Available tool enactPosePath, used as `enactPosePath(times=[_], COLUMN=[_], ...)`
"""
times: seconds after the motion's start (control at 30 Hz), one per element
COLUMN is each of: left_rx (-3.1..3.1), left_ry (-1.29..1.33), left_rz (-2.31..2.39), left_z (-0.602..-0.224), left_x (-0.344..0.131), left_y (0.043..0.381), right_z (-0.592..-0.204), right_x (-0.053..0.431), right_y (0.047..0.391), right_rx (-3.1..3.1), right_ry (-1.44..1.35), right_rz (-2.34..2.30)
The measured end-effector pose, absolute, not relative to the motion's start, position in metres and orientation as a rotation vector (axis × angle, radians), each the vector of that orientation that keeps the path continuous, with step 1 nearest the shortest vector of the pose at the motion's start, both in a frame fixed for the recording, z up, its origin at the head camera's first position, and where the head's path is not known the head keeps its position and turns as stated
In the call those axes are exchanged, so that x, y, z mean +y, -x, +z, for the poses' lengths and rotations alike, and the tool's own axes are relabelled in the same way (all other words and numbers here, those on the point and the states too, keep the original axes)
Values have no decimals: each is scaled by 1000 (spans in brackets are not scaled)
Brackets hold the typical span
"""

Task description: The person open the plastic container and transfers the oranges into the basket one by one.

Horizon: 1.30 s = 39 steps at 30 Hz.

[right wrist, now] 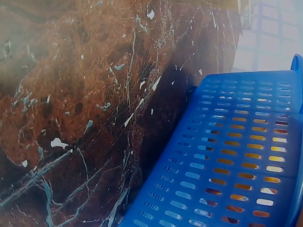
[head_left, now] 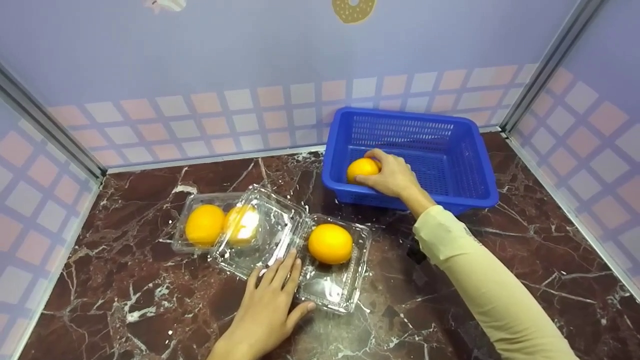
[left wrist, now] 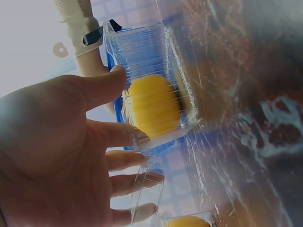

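Note:
In the head view my right hand (head_left: pixel 395 175) reaches into the blue plastic basket (head_left: pixel 480 197) and grips an orange (head_left: pixel 361 170) at its left end. The right wrist view shows mainly the slotted basket wall (right wrist: pixel 227 156), with orange colour through the slots. My left hand (head_left: pixel 267 305) lies with straight fingers at the hinge side of an opened clear plastic clamshell box (head_left: pixel 330 295). Its fingertips touch the lid (head_left: pixel 272 220), which is folded out to the left. One orange (head_left: pixel 330 243) sits in the box's base; the left wrist view shows this orange (left wrist: pixel 154 106) through the clear wall.
Left of the opened box is another clear box (head_left: pixel 180 240) holding two oranges (head_left: pixel 205 225), the right one partly under the folded-out lid. Everything stands on a dark red marbled table (head_left: pixel 140 300). A tiled-pattern wall (head_left: pixel 240 110) rises behind, with side panels left and right.

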<state>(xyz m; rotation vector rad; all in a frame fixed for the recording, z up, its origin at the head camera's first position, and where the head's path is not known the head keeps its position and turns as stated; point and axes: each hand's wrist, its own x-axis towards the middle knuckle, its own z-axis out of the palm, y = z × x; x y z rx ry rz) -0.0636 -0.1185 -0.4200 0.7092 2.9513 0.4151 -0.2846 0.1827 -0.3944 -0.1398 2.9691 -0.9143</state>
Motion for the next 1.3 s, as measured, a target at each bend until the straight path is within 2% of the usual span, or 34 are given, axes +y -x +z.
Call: enactPosePath(times=[1.3], left_rx=[2965], left_ry=[-726], left_rz=[404], left_z=[-417], left_x=[-118], left_y=[70], right_z=[-392], right_x=[186], right_y=[292], right_rx=[2795], right_ry=[220], right_rz=[-746])
